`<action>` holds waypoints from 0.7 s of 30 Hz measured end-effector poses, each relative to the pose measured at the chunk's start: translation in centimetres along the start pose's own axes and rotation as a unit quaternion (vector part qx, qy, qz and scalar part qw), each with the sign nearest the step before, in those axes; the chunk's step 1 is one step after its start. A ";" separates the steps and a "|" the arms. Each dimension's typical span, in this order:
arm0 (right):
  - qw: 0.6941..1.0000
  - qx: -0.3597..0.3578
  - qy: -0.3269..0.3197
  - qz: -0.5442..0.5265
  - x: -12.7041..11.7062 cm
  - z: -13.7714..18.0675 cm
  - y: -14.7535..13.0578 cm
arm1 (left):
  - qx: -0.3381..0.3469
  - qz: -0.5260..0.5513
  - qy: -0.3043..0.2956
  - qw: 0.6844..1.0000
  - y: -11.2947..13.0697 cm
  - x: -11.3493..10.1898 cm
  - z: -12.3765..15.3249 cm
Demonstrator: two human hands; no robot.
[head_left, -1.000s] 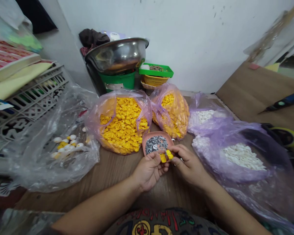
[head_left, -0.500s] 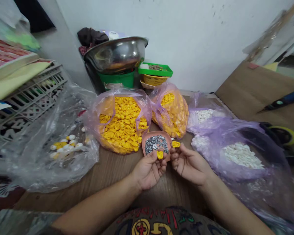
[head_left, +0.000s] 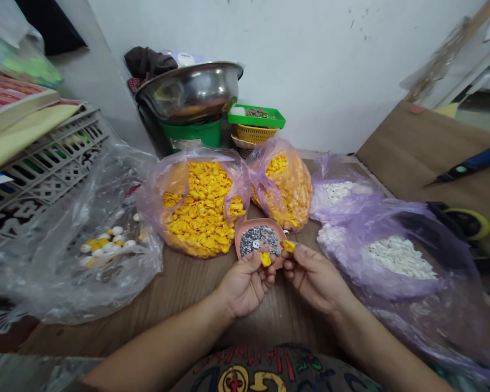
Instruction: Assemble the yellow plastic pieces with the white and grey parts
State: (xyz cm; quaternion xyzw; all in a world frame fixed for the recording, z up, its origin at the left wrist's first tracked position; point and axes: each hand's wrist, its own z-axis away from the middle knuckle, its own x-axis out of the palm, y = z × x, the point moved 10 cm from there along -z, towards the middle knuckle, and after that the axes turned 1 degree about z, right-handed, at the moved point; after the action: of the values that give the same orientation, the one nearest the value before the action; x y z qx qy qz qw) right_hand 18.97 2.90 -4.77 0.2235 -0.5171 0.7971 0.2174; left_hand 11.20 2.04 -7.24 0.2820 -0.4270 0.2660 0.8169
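My left hand [head_left: 247,283] pinches a small yellow plastic piece [head_left: 265,259] between thumb and fingers. In my right hand [head_left: 312,275] is another yellow plastic piece [head_left: 288,246], gripped at the fingertips. The two pieces are close together but apart. Just beyond the hands lies a pinkish square dish [head_left: 240,227] holding many small grey metal bits [head_left: 261,238]; the hands cover its near edge. Behind it stand two open purple bags, a left one full of yellow pieces [head_left: 204,209] and a right bag [head_left: 286,190] of similar pieces.
A clear bag [head_left: 81,272] with white-and-yellow egg-shaped parts lies left. Purple bags of white pieces [head_left: 400,258] sit right, near a cardboard sheet [head_left: 424,147] and a blue-handled tool [head_left: 473,161]. A steel basin [head_left: 191,92] rests on a green tub [head_left: 196,133] at the wall.
My right hand has turned its yellow piece to a different angle and lowered it slightly. My left hand holds its piece almost unmoved. The whole view has shifted a little.
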 end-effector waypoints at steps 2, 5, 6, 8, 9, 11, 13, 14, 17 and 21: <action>0.984 -0.109 0.007 0.140 0.2 0.5 -1.9 | 0.015 -0.013 -0.015 1.000 0.1 0.2 0.0; 0.892 -0.258 -0.015 0.371 2.2 1.9 -4.2 | 0.034 -0.045 -0.045 0.997 0.3 0.6 0.0; 0.852 -0.300 -0.028 0.429 3.2 2.5 -4.6 | 0.040 -0.055 -0.050 0.996 0.3 0.7 0.0; 0.787 -0.359 -0.049 0.499 4.6 3.4 -5.0 | 0.053 -0.071 -0.051 0.995 0.4 0.7 0.0; 0.767 -0.376 -0.057 0.517 5.1 3.7 -5.0 | 0.058 -0.077 -0.049 0.994 0.4 0.7 0.0; 0.741 -0.389 -0.065 0.543 5.6 4.0 -4.9 | 0.066 -0.085 -0.043 0.993 0.5 0.6 0.1; 0.729 -0.385 -0.068 0.562 5.7 3.9 -4.7 | 0.069 -0.088 -0.040 0.993 0.5 0.5 0.1; 0.726 -0.382 -0.069 0.568 5.7 3.8 -4.6 | 0.070 -0.089 -0.038 0.993 0.5 0.4 0.1; 0.721 -0.382 -0.069 0.575 5.8 3.8 -4.6 | 0.076 -0.090 -0.026 0.993 0.6 0.1 0.0; 0.718 -0.384 -0.076 0.575 5.9 3.8 -4.6 | 0.078 -0.090 -0.022 0.993 0.7 0.1 0.0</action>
State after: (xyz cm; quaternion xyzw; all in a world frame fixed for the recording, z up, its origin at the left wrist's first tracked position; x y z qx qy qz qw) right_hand 17.40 1.75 3.42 -0.1596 -0.8227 0.4818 -0.2561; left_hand 10.77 2.52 -6.94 0.3883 -0.3957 0.2178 0.8033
